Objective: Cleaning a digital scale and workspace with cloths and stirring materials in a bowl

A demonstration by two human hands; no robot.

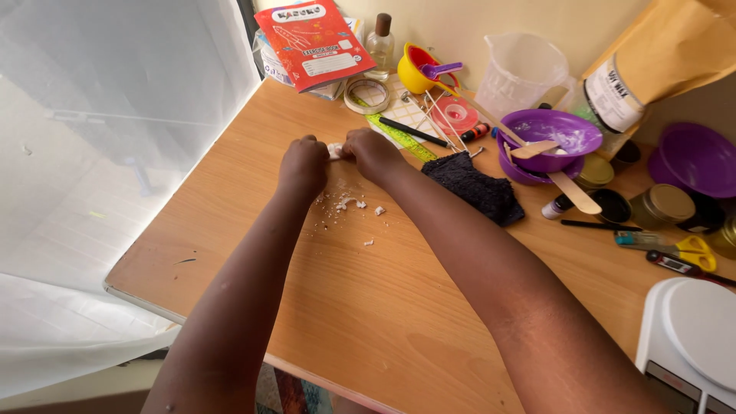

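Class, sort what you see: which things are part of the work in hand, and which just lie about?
In use: left hand, right hand, white lump, white crumbs.
Lying about: purple bowl, dark cloth, scissors, red booklet.

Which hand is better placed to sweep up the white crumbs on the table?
Left, probably. The left hand sits right above the white crumbs; the right hand is slightly farther off. Both grip the white lump.

- Red softcover exercise book [314, 42], far edge of wooden worktop [368, 307].
- Roll of clear tape [366, 96] just beside it.
- Purple plastic bowl [552, 134] holding flat wooden stick [537, 148].
- Dark knitted cloth [475, 186] near bowl.
- Yellow-handled scissors [682, 249], right.
- White kitchen scale [690, 337], near right corner.
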